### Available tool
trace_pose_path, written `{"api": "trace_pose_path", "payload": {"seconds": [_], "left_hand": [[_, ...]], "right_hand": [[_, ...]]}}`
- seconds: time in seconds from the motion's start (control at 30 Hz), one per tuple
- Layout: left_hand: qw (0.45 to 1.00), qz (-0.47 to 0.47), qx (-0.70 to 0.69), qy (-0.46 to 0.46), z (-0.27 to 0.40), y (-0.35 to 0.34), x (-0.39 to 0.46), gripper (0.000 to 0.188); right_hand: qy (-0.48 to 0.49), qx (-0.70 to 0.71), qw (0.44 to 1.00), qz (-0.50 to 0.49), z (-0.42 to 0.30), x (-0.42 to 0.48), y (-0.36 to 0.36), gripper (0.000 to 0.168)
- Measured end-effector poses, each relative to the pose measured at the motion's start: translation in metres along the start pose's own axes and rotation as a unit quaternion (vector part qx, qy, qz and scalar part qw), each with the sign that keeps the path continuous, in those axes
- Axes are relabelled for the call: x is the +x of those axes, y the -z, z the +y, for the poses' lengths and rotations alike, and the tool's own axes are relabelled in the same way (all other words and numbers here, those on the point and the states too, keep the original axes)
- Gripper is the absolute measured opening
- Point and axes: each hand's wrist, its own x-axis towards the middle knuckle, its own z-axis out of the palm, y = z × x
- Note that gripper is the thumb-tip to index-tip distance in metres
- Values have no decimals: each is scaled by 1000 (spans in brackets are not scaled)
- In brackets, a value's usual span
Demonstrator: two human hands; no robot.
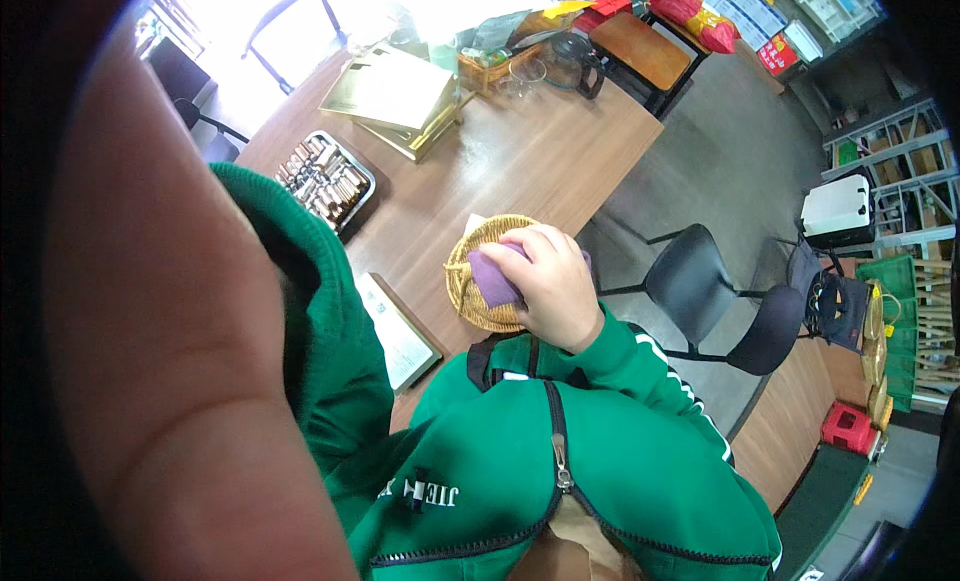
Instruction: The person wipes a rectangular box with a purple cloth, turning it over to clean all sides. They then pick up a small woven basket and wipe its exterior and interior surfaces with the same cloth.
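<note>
My right hand [559, 285] grips a folded purple cloth [493, 279] between thumb and fingers, above a round wicker basket [463, 255]. The cloth covers part of the basket's inside, and a bit of white paper shows by the basket's far rim. My left hand [180, 341] is raised very close to the camera and fills the picture's left side, blurred; its fingers cannot be made out. A framed or board-backed printed sheet [394, 330] lies on the wooden table [517, 172], left of the basket and near my jacket.
A metal tray [367, 180] of small cylindrical pieces and a stack of gold boxes [397, 86] stand farther back. Glassware, including a lidded glass pot [566, 60], is near the far table end. A black chair [694, 281] stands to the right, with a wooden stool [641, 48] beyond.
</note>
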Motion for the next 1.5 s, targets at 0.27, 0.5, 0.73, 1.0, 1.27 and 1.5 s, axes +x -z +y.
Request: {"api": "trace_pose_path", "payload": {"seconds": [0.27, 0.5, 0.73, 1.0, 1.27, 1.5], "left_hand": [[990, 26, 46, 134, -4, 13, -45, 61], [755, -30, 123, 644, 62, 16, -196, 60], [715, -104, 205, 660, 76, 17, -223, 57], [752, -88, 250, 604, 73, 12, -228, 40], [763, -112, 270, 577, 75, 9, -230, 33], [782, -121, 270, 549, 77, 10, -235, 32]], "right_hand": [[-67, 49, 995, 48, 1, -6, -5, 57], [-64, 78, 993, 57, 0, -10, -1, 54], [-66, 118, 990, 40, 10, -18, 5, 48], [-152, 70, 985, 48, 54, -45, 1, 48], [-37, -1, 999, -21, 20, -21, 13, 48], [-13, 35, 999, -10, 26, -17, 9, 43]]}}
